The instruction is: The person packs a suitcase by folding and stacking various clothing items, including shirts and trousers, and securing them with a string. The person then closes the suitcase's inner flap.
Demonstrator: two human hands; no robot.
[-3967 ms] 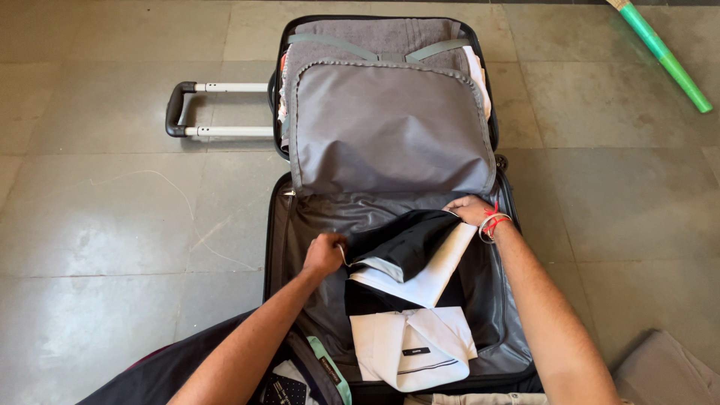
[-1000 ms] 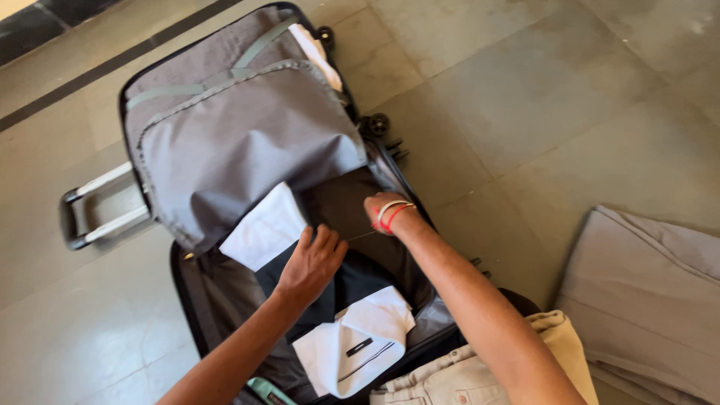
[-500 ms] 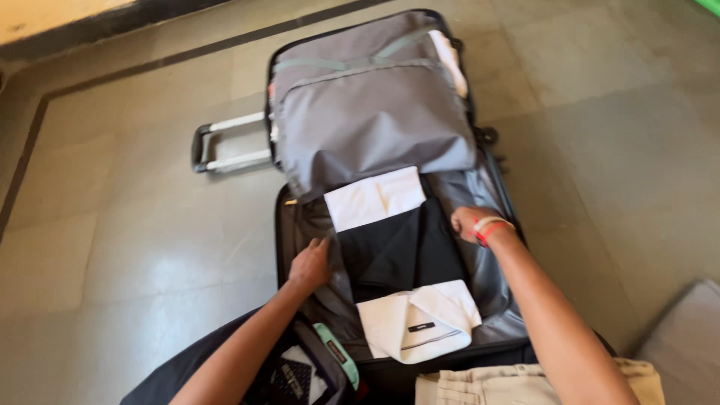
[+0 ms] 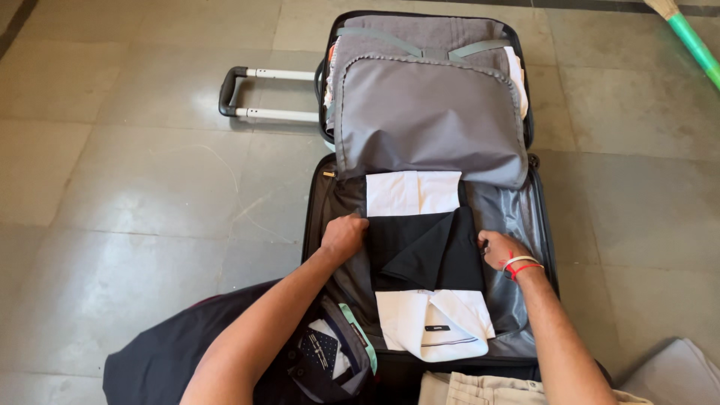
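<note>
Item: folded black garment (image 4: 420, 251), lying in the near half of an open suitcase (image 4: 537, 217) on the tiled floor (image 4: 150, 187).

Position: it sits between a folded white shirt (image 4: 412, 193) on its far side and a second white collared shirt (image 4: 433, 324) on its near side, overlapping the edges of both. The grey fabric divider (image 4: 427, 120) of the far half hangs over the hinge just beyond.

Contact: left hand (image 4: 343, 236) rests on the garment's left edge, fingers curled in and closed on the cloth. Right hand (image 4: 498, 247), wearing red and white wrist bands, presses at the right edge; whether its grip is clamped on the fabric or only laid against it cannot be told.

Handling (judged): light, soft and limp; no stiffness of its own, so it sags and unfolds if lifted from one point. Not fragile, not slippery; creases readily. Best taken at the two opposite side edges, as held now, or supported from beneath across the fold.

Orientation: roughly square packet; its long axis runs near to far, in line with the case. A diagonal flap crosses the top face from upper right towards lower left.

Adjacent: dark jacket (image 4: 187, 352) on the floor at near left; telescopic handle (image 4: 262, 94) extended at far left; green broom handle (image 4: 694, 41) at far right.
</note>
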